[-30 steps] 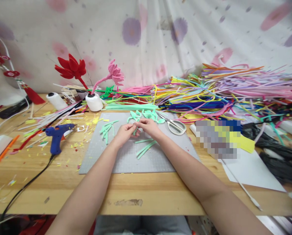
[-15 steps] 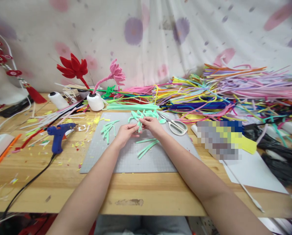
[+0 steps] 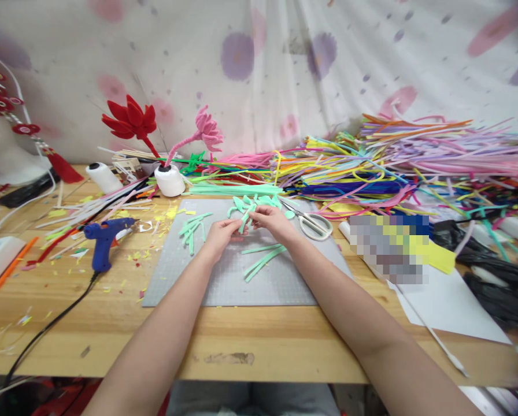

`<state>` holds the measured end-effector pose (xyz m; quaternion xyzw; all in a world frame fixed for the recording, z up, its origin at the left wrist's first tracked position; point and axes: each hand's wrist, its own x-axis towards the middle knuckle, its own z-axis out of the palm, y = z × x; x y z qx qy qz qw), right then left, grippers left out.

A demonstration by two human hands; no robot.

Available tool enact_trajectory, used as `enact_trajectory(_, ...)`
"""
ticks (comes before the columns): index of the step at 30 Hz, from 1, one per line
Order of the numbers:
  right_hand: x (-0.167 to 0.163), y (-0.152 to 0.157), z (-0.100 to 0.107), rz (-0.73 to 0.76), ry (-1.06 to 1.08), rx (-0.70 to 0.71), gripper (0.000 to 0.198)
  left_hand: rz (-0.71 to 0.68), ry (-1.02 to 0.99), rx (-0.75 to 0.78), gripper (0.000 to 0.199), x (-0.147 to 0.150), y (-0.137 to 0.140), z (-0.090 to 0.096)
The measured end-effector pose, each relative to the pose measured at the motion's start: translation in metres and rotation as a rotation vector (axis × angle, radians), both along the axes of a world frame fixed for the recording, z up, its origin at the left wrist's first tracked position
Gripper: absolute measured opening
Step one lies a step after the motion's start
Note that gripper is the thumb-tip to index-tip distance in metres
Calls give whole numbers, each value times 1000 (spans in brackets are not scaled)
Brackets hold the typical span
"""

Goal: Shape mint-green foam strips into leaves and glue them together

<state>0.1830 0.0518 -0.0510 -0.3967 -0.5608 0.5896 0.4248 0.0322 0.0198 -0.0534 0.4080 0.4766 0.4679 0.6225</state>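
Over the back of the grey cutting mat (image 3: 224,283), my left hand (image 3: 224,236) and my right hand (image 3: 270,221) meet with fingers pinched on one mint-green pipe cleaner piece (image 3: 245,219). Its exact shape is partly covered by the fingers. Right behind it lies a cluster of bent mint-green pipe cleaner pieces (image 3: 238,204). Short cut pipe cleaner lengths (image 3: 191,231) rest on the mat left of my left hand, and several longer strips (image 3: 261,266) lie below my right hand. Scissors with pale handles (image 3: 315,226) are just right of my right hand.
A blue hot glue gun (image 3: 105,240) with a black cord stands at left among yellow scraps. Behind the mat are a white thread spool (image 3: 169,182) holding red and pink flowers and a mint-green bundle (image 3: 237,189). Colourful pipe cleaners (image 3: 415,150) are heaped at back right.
The mint-green piece between my fingers has turned slightly and shows more of its length. My fingers have shifted a little; everything else lies as before.
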Motion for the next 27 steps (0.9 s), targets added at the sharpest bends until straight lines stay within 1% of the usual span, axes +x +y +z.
enact_trajectory(5,1,-3,3,31,-6,40,22,-89,-75,-80,27,-4,0,2)
enact_trajectory(9,0,-2,1,38,-4,50,23,-118,-60,-44,28,-6,0,-2)
enact_trajectory(14,-1,-2,-1,44,-11,1,25,-78,110,68,35,-3,3,-10)
enact_trajectory(18,-2,-3,2,-8,-58,31,21,-30,334,219,31,-3,6,-17)
enact_trajectory(21,-4,-5,5,-38,-108,53,17,70,541,346,25,-4,6,-19)
enact_trajectory(23,-5,-6,6,-69,-144,61,17,135,629,389,22,-4,4,-19)
enact_trajectory(25,-7,-6,7,-101,-158,54,17,158,642,405,21,-3,3,-18)
enact_trajectory(27,-8,-6,5,-122,-127,31,19,144,566,394,21,-1,2,-16)
